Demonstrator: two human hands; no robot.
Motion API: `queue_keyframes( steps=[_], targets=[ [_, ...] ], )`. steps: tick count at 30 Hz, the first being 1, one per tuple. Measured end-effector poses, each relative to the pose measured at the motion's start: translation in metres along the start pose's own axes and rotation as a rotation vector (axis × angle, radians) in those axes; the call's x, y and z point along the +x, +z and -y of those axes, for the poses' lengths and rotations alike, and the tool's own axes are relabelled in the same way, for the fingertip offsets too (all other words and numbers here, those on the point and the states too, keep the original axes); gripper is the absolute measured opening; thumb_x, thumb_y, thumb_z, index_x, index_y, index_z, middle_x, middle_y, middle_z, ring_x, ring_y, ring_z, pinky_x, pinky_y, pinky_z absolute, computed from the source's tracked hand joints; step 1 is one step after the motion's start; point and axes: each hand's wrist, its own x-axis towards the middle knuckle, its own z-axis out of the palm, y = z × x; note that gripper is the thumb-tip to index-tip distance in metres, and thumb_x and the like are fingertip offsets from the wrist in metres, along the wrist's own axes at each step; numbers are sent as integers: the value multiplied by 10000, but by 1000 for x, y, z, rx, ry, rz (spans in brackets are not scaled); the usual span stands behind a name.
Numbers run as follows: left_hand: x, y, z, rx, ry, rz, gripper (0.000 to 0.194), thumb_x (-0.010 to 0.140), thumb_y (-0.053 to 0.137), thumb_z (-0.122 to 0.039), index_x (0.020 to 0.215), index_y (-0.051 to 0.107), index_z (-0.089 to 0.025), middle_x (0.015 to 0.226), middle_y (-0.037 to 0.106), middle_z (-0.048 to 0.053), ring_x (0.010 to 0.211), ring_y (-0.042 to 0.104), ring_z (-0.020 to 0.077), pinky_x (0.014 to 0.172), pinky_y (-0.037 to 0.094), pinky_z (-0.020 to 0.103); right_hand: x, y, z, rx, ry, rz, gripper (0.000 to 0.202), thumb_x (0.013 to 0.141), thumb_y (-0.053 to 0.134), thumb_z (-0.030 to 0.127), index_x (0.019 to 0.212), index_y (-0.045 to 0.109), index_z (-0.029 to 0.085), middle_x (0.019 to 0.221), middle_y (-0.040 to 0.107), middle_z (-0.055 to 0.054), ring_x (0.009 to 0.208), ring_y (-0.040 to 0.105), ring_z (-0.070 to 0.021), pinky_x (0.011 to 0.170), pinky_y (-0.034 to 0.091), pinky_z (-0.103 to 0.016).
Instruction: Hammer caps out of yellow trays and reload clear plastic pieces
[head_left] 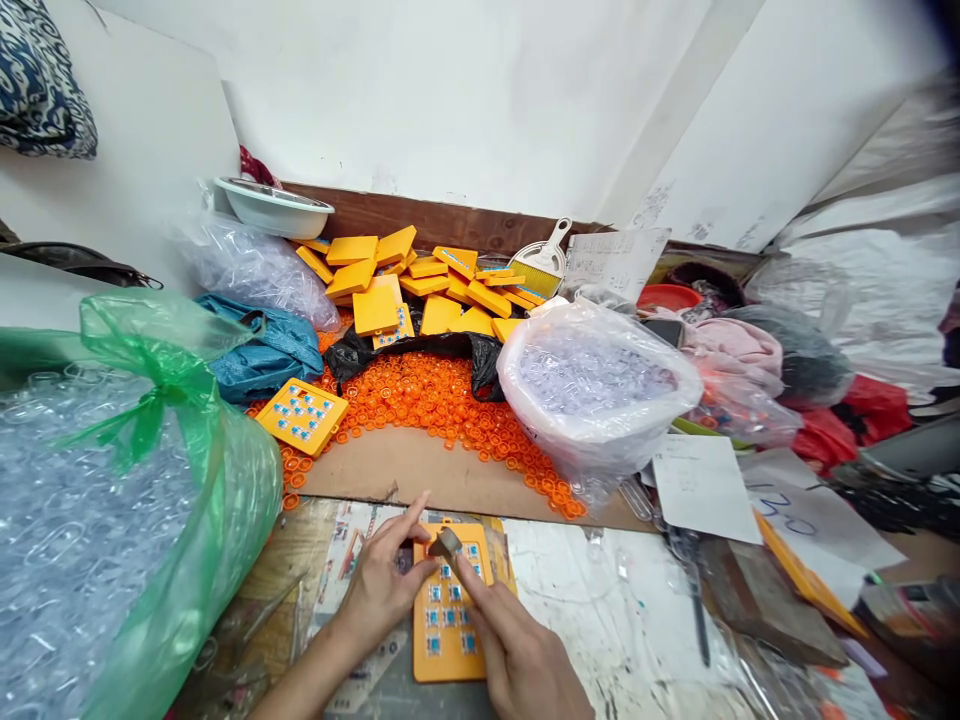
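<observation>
A yellow plastic panel (pixel 450 665) lies flat on the work surface in front of me, with rows of small blue-and-white square pieces set in it. My right hand (pixel 517 640) is closed, its index finger stretched along a small grey-brown block-like piece (pixel 447 543) near the panel's top; most of what the hand grips is hidden. Beside the panel's upper left corner is my left hand (pixel 386 575). Its thumb and index finger are spread, with the thumb tip over the panel edge.
Loose orange rings (pixel 420 400) heap behind a cardboard strip (pixel 405 465). Yellow panels (pixel 375 305) pile at the back, and another panel (pixel 304 415) lies left. Bags of clear plastic parts stand on both sides, one green (pixel 217 520), one white (pixel 592 440). Papers (pixel 705 485) lie right.
</observation>
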Motion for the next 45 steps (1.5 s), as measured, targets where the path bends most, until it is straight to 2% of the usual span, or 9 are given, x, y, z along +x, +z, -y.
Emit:
queue_keyframes(
  steps=[4,7,15,19,23,29,36,42,45],
  targets=[
    [23,-9,-2,127,32,-24,522,704,721,-172,1213,605,-187,1045,718,68,935,680,199,847,568,348,-3,-12,-15,205,243,-109,422,924,454,410,1302,572,264,1332,591,-47,1209,559,-227,1000,452,-323],
    [61,-4,-3,223,114,-30,175,852,583,-181,981,696,-141,1050,711,91,987,661,207,913,531,381,-4,-22,-28,230,455,-218,624,856,527,538,1378,474,200,1199,672,-93,1121,620,-251,945,494,-330],
    [135,40,-1,355,242,104,219,935,513,-316,1005,634,-148,1022,656,48,917,637,185,818,535,387,-12,5,-44,505,557,-282,806,727,638,625,1377,430,198,1135,674,-101,1050,645,-267,875,533,-354],
    [117,34,0,367,222,125,160,910,555,-276,944,639,-143,938,668,39,868,642,176,801,537,376,-18,8,-47,474,550,-290,829,735,611,670,1389,429,193,1162,674,-110,1089,628,-274,947,494,-379],
    [63,17,-8,331,167,91,207,829,596,-181,1033,630,-165,888,689,55,822,659,187,763,553,325,-18,3,-40,420,501,-325,667,848,499,618,1354,498,184,1331,585,-105,1187,572,-268,1043,415,-381],
    [7,12,-18,239,101,86,363,790,595,-178,1153,592,-176,855,684,47,807,657,195,770,550,330,-7,-9,-10,279,218,-273,432,938,452,457,1310,565,269,1353,571,-22,1259,510,-225,1033,431,-306],
    [7,20,-11,156,86,30,417,801,575,-165,1217,568,-163,855,670,54,812,651,192,779,546,333,-7,-10,-3,135,47,-130,398,966,377,294,1330,528,352,1120,692,-19,969,686,-168,834,536,-228],
    [16,10,-13,209,55,22,438,749,673,-200,1182,612,-175,856,707,41,786,679,182,737,569,295,-18,-3,-28,300,355,-278,464,909,463,503,1270,601,247,1352,573,-40,1261,507,-237,1027,432,-314],
    [53,6,-11,287,76,6,224,833,599,-225,1030,676,-152,955,717,77,869,679,183,791,558,287,-21,-10,-39,391,552,-369,567,840,538,581,1286,578,233,1259,642,-70,975,687,-259,744,587,-296]
  ],
)
